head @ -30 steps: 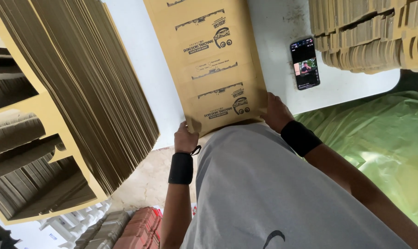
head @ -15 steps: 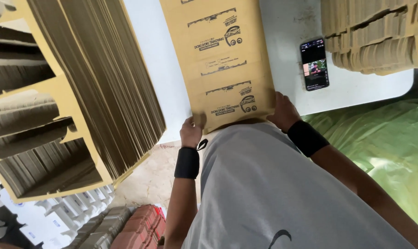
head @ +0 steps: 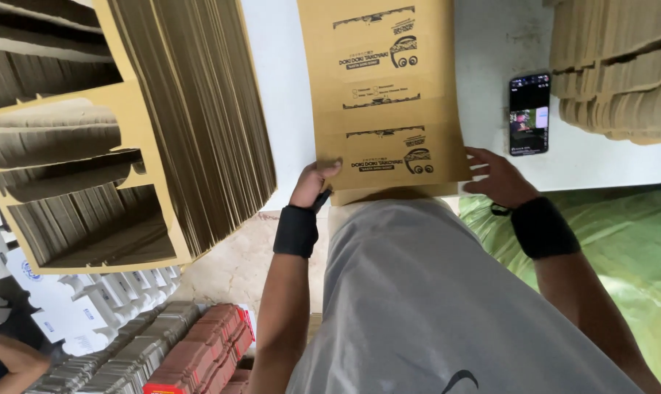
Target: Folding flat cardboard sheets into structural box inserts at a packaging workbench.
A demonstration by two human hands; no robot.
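A flat brown cardboard box blank (head: 384,95) with black printing lies on the white table (head: 287,95), its near edge hanging over the table's rim. My left hand (head: 314,182) grips its near left corner, thumb on top. At the near right corner my right hand (head: 497,177) touches the edge with fingers spread. Both wrists wear black bands.
A tall stack of flat brown cardboard blanks (head: 192,109) stands at the left. Another cardboard stack (head: 622,66) sits at the right back. A phone (head: 529,113) with a lit screen lies on the table. Green sheeting (head: 629,248) lies at the right; red and white packs (head: 192,357) below left.
The view has shifted a little, and the blank has slid slightly toward me. My right hand has opened its fingers along the near right edge; my left hand keeps its grip.
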